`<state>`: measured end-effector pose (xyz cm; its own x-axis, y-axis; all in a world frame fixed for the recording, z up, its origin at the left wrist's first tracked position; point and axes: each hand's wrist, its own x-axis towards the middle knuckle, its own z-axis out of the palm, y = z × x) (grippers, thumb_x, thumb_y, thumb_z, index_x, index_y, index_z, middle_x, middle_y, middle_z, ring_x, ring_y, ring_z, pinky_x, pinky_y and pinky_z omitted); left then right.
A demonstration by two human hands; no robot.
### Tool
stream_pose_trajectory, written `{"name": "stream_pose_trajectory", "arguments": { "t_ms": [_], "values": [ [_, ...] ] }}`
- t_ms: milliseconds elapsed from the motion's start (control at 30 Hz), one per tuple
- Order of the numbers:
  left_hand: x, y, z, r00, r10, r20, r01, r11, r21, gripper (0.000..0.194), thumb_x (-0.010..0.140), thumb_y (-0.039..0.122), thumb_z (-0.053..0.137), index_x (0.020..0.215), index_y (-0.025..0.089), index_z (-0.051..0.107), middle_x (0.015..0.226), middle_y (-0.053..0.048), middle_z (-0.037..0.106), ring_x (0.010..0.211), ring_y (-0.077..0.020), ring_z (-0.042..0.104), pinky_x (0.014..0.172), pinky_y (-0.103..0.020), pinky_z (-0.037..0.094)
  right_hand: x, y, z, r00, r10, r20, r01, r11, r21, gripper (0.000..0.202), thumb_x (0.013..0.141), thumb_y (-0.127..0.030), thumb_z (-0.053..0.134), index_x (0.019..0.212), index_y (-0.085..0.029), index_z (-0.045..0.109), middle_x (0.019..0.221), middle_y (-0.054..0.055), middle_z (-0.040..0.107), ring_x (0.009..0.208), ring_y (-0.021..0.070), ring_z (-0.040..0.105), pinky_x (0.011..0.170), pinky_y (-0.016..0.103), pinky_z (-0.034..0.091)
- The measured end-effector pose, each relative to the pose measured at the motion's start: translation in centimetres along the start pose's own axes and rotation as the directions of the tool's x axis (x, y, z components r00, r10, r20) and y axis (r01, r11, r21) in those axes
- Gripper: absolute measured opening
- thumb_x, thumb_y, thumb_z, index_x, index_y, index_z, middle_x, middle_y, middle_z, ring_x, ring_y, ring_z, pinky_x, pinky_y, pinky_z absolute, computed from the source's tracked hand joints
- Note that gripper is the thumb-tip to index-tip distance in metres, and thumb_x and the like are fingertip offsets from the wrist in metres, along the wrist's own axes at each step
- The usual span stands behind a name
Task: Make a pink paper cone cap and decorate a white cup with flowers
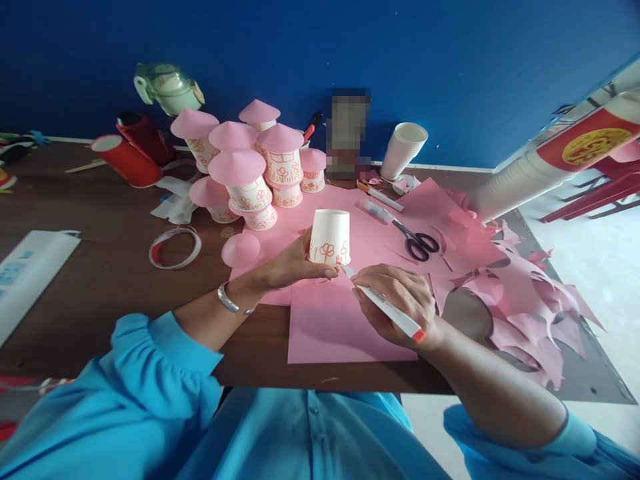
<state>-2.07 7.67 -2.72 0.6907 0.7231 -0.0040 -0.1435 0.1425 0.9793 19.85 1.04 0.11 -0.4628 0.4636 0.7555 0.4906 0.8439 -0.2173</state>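
Note:
An upside-down white paper cup [330, 233] with orange flowers drawn near its rim is held in my left hand [300, 262], thumb along the lower edge and the other fingers partly hidden behind it. My right hand [397, 300] grips a white marker [390, 309] with an orange end cap. The marker's tip points at the cup's lower right edge; whether it touches cannot be made out. Pink paper [345, 333] lies beneath both hands.
Several decorated cups with pink cone roofs [237, 167] stand behind left. Black scissors [423, 245], another marker [375, 211] and pink scraps [525, 293] lie at right. A tape roll [175, 248] lies left; stacked white cups [404, 150] stand by the blue wall.

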Motion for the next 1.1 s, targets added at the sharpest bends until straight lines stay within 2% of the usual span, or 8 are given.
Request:
{"name": "stream_pose_trajectory", "arguments": {
  "t_ms": [300,767,1000,1100],
  "values": [
    [0.12,0.13,0.02,0.999,0.034,0.006,-0.034,0.999,-0.008,0.042,0.076,0.038,0.087,0.102,0.016,0.063,0.090,-0.003,0.065,0.075,-0.0122,0.059,0.066,-0.024,0.049,0.14,0.10,-0.11,0.999,-0.026,-0.029,0.028,0.998,0.047,0.022,0.094,-0.009,0.062,0.114,-0.017,0.060,0.083,0.005,0.074,0.069,0.0161,0.074,0.063,0.028,0.063],
    [0.15,0.11,0.19,0.999,-0.008,-0.038,0.010,0.998,0.059,0.046,0.073,0.040,0.089,0.102,0.018,0.060,0.090,-0.002,0.066,0.078,-0.0150,0.061,0.069,-0.027,0.050,0.03,0.13,0.08,1.000,-0.007,-0.003,0.007,1.000,0.023,0.027,0.092,-0.008,0.063,0.117,-0.017,0.060,0.085,0.006,0.076,0.071,0.0177,0.075,0.066,0.029,0.064],
    [0.27,0.34,0.51,0.995,-0.037,-0.093,0.043,0.997,0.064,0.062,0.065,0.039,0.093,0.109,0.020,0.055,0.095,-0.003,0.066,0.085,-0.0179,0.062,0.071,-0.030,0.051,0.03,0.13,0.03,1.000,-0.005,0.014,0.005,1.000,0.024,0.021,0.094,-0.009,0.063,0.114,-0.016,0.060,0.087,0.008,0.076,0.075,0.0173,0.076,0.068,0.029,0.065],
    [0.26,0.23,0.48,0.995,-0.033,-0.098,0.041,0.996,0.076,0.066,0.063,0.039,0.094,0.112,0.020,0.053,0.097,-0.002,0.065,0.088,-0.0187,0.062,0.075,-0.032,0.052,-0.13,0.29,0.04,1.000,-0.017,0.017,0.016,0.998,0.064,0.025,0.093,-0.008,0.064,0.118,-0.015,0.061,0.089,0.008,0.077,0.079,0.0185,0.077,0.071,0.030,0.066]
  ]
}}
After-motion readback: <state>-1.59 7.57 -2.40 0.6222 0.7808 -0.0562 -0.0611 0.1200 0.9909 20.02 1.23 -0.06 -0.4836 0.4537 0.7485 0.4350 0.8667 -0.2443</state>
